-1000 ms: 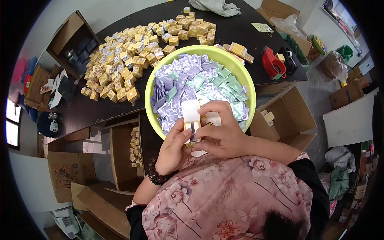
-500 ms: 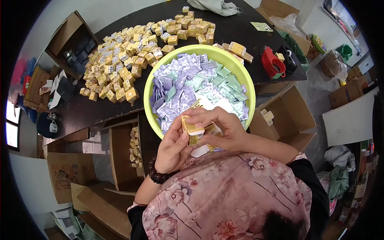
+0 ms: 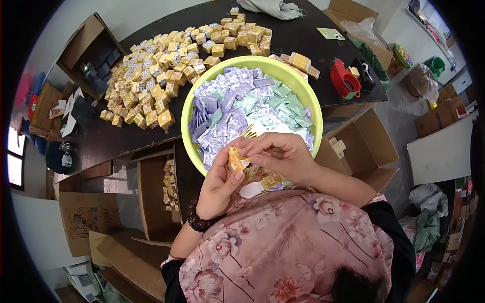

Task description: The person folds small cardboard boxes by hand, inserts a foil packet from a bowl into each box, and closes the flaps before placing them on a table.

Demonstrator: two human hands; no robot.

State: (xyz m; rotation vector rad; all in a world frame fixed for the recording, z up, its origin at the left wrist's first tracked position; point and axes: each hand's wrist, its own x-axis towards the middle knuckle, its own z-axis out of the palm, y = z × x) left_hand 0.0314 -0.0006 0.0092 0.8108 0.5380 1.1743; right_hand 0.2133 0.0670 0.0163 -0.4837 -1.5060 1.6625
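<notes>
Over the near rim of a yellow-green basin [image 3: 316, 108], my left hand [image 3: 218, 181] grips a small yellow box [image 3: 237, 159]. My right hand [image 3: 283, 157] has its fingers bent and pressed together at the box's upper right side. Purple packets [image 3: 222, 121] and green packets [image 3: 290, 105] fill the basin. White and yellow card pieces [image 3: 251, 190] lie beneath my hands, partly covered by them.
Many small yellow boxes [image 3: 156, 83] are piled on the dark table [image 3: 116, 144]. A red tape dispenser [image 3: 344, 80] stands at its right. Open cartons [image 3: 371, 141] [image 3: 151, 197] sit below the edge on both sides, with some small boxes inside.
The small box has turned in my left hand, so another printed face now shows. My right hand has shifted slightly, with its thumb higher, and more of the yellow card below is visible.
</notes>
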